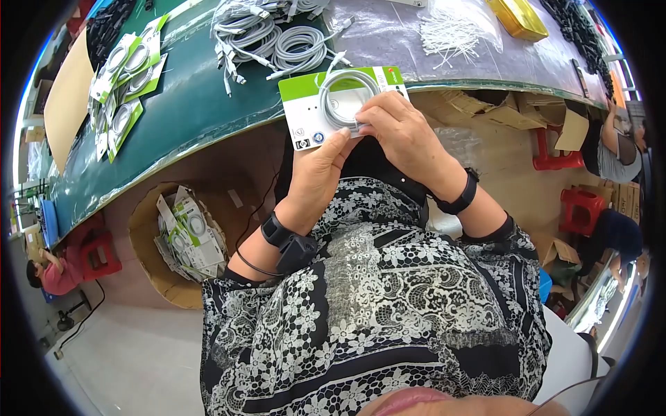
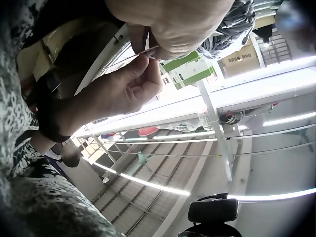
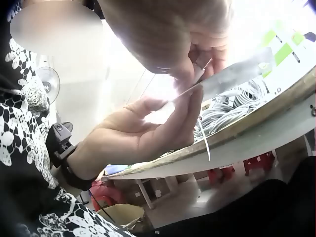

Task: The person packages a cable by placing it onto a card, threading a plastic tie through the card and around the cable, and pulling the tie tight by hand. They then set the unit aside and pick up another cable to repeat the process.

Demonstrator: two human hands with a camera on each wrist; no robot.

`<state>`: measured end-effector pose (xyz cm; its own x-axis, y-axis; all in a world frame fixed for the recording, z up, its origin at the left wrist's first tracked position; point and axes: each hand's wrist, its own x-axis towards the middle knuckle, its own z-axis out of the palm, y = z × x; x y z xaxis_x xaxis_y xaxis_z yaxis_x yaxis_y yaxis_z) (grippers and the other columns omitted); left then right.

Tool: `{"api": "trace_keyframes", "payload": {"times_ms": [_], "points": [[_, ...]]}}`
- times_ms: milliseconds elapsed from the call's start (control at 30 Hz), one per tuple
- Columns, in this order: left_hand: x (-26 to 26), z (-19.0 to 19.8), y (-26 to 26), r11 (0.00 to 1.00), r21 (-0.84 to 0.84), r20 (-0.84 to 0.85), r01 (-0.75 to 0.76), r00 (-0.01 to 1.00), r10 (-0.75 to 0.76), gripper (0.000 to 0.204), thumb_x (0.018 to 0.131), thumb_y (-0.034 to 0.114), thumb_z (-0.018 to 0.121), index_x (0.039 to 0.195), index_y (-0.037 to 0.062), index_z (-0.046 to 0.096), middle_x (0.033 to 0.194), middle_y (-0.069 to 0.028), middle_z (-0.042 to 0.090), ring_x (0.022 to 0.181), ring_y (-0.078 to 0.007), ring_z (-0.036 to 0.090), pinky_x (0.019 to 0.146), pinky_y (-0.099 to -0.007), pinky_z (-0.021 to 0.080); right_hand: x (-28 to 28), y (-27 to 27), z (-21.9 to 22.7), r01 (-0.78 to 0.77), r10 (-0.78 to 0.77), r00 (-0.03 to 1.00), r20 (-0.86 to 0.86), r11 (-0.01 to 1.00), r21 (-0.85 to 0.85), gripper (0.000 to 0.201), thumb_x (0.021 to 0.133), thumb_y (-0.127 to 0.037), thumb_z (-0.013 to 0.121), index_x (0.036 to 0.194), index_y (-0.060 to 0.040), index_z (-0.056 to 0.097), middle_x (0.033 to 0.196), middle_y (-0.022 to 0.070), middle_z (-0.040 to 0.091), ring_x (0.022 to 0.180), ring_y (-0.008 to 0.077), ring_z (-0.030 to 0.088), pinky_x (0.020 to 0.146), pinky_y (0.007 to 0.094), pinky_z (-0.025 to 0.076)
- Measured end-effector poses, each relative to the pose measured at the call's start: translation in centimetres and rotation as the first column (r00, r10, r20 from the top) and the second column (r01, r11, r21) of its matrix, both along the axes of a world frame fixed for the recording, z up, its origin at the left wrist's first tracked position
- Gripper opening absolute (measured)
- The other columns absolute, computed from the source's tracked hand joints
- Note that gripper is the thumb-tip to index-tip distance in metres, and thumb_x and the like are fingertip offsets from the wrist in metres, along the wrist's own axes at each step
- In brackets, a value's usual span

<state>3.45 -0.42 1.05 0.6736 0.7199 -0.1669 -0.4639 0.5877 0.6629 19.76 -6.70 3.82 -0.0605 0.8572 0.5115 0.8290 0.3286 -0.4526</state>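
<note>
Closest to the left wrist camera looms the left hand (image 2: 170,22), its thumb on the front of a printed card (image 1: 300,111) and its other fingers curled behind, so that the card's lower edge is pinched between them. The right hand (image 1: 409,139) pinches the coiled cable (image 1: 325,104) at its lower edge, thumb and forefinger close together; whether something thin is caught in that pinch too, I cannot tell. The coil lies against the card's white and green face, just above the left thumb, and the right wrist view shows a thin white strip (image 3: 206,140) hanging below the card.

Past the fingers, a black band with a device (image 1: 296,253) sits on the left wrist and a black band (image 1: 461,195) on the right, above a black and white patterned garment (image 1: 416,277).

The hands are at the near edge of the green table (image 1: 194,118). On it lie loose grey-white cables (image 1: 302,48) just beyond the card, carded cables (image 1: 121,121) to the left, and white strips (image 1: 451,41) with a yellow tin (image 1: 517,17) to the right. Below, a cardboard box (image 1: 149,253) holds more carded cables; a red stool (image 1: 579,211) stands off to the right
</note>
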Motion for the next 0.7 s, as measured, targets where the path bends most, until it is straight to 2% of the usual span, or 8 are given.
{"api": "trace_keyframes", "payload": {"times_ms": [100,267,400,500,533,567,633,700], "points": [[0.1,0.2,0.3,0.998,0.067,-0.045,-0.006,0.999,0.009,0.038,0.094,0.000,0.054,0.132,0.0019,0.046,0.125,-0.0100,0.057,0.112,-0.0197,0.059,0.094,-0.0346,0.053,-0.4,0.1,0.2,0.002,-0.001,1.000,-0.026,0.999,0.039,0.023,0.074,-0.001,0.071,0.095,-0.0030,0.061,0.096,0.0100,0.058,0.087,0.0300,0.058,0.077,0.0378,0.049],[0.0,-0.3,0.7,0.999,0.045,-0.075,-0.010,0.997,0.013,0.037,0.095,0.001,0.054,0.131,0.0010,0.047,0.124,-0.0107,0.058,0.110,-0.0200,0.060,0.094,-0.0352,0.053,-0.8,0.0,0.3,0.019,-0.018,1.000,-0.012,0.997,0.076,0.022,0.075,-0.002,0.071,0.095,-0.0034,0.061,0.097,0.0098,0.058,0.089,0.0290,0.058,0.077,0.0368,0.048],[-0.1,0.2,1.2,0.998,0.035,-0.067,-0.056,0.996,0.058,0.035,0.095,0.001,0.054,0.130,-0.0016,0.047,0.123,-0.0120,0.058,0.108,-0.0205,0.062,0.094,-0.0353,0.053,-1.0,-2.5,1.4,0.155,-0.149,0.988,-0.044,0.970,0.188,0.018,0.080,-0.003,0.069,0.095,-0.0031,0.061,0.093,0.0110,0.059,0.084,0.0278,0.059,0.073,0.0350,0.049],[-0.8,1.5,1.4,0.997,0.069,-0.061,-0.034,0.997,0.039,0.033,0.095,0.001,0.054,0.127,-0.0039,0.049,0.120,-0.0129,0.060,0.107,-0.0212,0.063,0.094,-0.0353,0.053,-0.8,-5.7,-1.7,0.085,-0.150,0.931,-0.332,0.976,-0.202,0.014,0.086,-0.002,0.065,0.099,-0.0028,0.061,0.090,0.0103,0.062,0.078,0.0224,0.062,0.069,0.0318,0.050],[-0.9,1.7,1.2,0.997,0.068,-0.062,-0.030,0.998,0.034,0.033,0.095,0.001,0.054,0.127,-0.0039,0.049,0.120,-0.0129,0.060,0.107,-0.0212,0.063,0.094,-0.0353,0.053,-0.9,-5.5,-2.5,0.090,-0.155,0.930,-0.333,0.975,-0.203,0.014,0.086,-0.002,0.065,0.099,-0.0028,0.061,0.090,0.0103,0.062,0.078,0.0224,0.062,0.069,0.0318,0.050],[-1.1,1.8,0.9,0.999,0.052,-0.072,-0.010,0.997,0.014,0.032,0.095,0.001,0.054,0.126,-0.0042,0.049,0.119,-0.0128,0.061,0.106,-0.0212,0.063,0.094,-0.0356,0.053,-1.3,-4.6,-3.4,0.029,-0.177,0.831,-0.527,0.961,-0.277,0.012,0.087,-0.001,0.063,0.100,-0.0026,0.061,0.088,0.0095,0.062,0.076,0.0206,0.062,0.067,0.0310,0.050],[-1.3,1.9,0.3,1.000,0.019,-0.096,0.022,0.995,-0.020,0.030,0.095,0.002,0.054,0.125,-0.0049,0.050,0.116,-0.0125,0.062,0.104,-0.0213,0.063,0.094,-0.0362,0.053,-1.9,-2.9,-4.6,-0.140,-0.249,0.514,-0.821,0.920,-0.366,0.011,0.090,0.000,0.059,0.100,-0.0021,0.062,0.083,0.0078,0.063,0.073,0.0168,0.062,0.064,0.0293,0.051],[-1.7,2.2,0.0,0.999,0.028,-0.115,0.019,0.993,-0.016,0.029,0.095,0.002,0.055,0.123,-0.0045,0.051,0.115,-0.0122,0.062,0.101,-0.0204,0.064,0.091,-0.0350,0.054,-2.5,-2.1,-4.8,-0.126,-0.194,0.550,-0.812,0.942,-0.310,0.011,0.090,0.000,0.058,0.100,-0.0020,0.062,0.083,0.0070,0.063,0.073,0.0157,0.062,0.064,0.0286,0.051]]}}
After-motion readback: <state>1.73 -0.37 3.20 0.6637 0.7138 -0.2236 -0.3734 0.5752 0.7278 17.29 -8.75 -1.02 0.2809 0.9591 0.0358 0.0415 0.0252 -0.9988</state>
